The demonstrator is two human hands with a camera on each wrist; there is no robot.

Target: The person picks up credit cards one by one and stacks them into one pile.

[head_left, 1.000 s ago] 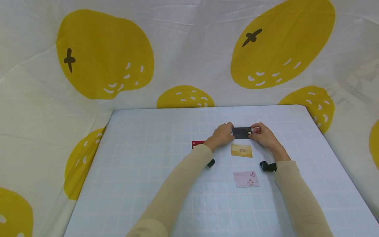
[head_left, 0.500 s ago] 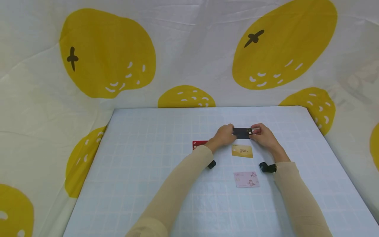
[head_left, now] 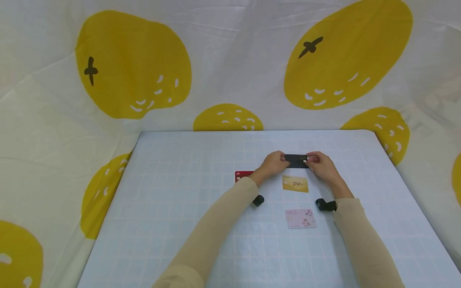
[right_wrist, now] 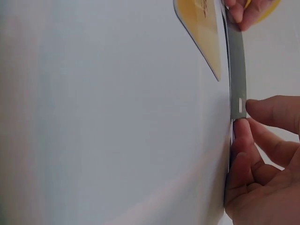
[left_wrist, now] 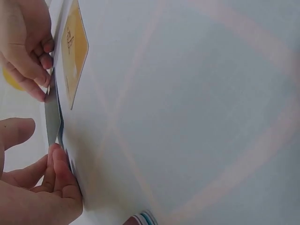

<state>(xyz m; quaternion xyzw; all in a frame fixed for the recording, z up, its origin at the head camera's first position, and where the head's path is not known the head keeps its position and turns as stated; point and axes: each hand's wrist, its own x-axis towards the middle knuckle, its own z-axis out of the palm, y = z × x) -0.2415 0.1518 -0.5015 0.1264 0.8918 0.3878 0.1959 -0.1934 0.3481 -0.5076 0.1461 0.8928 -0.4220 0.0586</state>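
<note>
A black bank card (head_left: 297, 161) lies near the far side of the table, with a hand at each short end. My left hand (head_left: 272, 163) holds its left end; in the left wrist view, the fingertips (left_wrist: 57, 157) meet the card edge. On the other end, my right hand (head_left: 323, 167) pinches, and in the right wrist view the thumb (right_wrist: 262, 110) touches the card beside its pale chip. Just nearer than the black card lies a gold card (head_left: 295, 184). Whether the black card is lifted off the table is hard to tell.
A pink card (head_left: 300, 219) lies nearer the person, between the forearms. The left forearm partly covers a red card (head_left: 243, 175). Dark wrist cameras (head_left: 325, 205) stick out at both cuffs. Behind the table (head_left: 173, 200) hangs a white cloth with yellow fruit prints.
Both hands and the black card stay nearly in place. The whole head view has shifted slightly, with the scene sliding a little to the right.
</note>
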